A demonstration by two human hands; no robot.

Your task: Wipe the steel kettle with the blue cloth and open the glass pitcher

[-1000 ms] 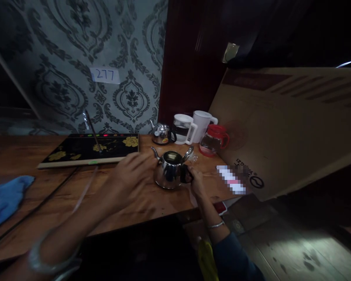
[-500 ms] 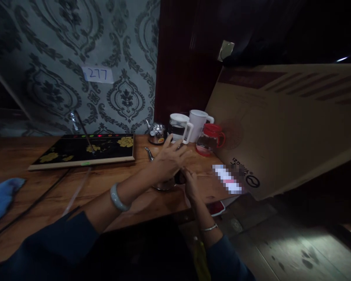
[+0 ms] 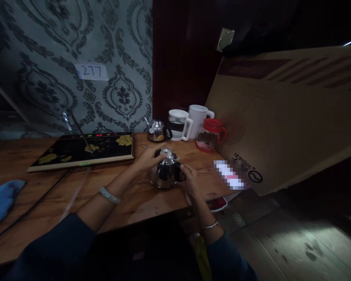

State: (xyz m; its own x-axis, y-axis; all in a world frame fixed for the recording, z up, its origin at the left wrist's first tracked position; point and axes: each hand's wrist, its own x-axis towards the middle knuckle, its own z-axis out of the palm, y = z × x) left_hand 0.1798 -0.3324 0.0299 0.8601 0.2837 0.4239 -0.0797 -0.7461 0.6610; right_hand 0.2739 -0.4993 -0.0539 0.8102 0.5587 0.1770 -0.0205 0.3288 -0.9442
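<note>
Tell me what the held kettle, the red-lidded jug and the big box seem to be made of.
Kettle: polished metal, perhaps stainless steel, given its mirror-like reflections; the dull black handle is probably plastic. Jug: see-through, so glass or clear plastic; its evenly red lid looks plastic. Box: matte, apparently cardboard, given its brown surface and printing.

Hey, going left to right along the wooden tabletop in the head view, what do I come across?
Blue cloth → black panel with gold flowers → left hand → shiny kettle → right hand → red-lidded jug.
</note>
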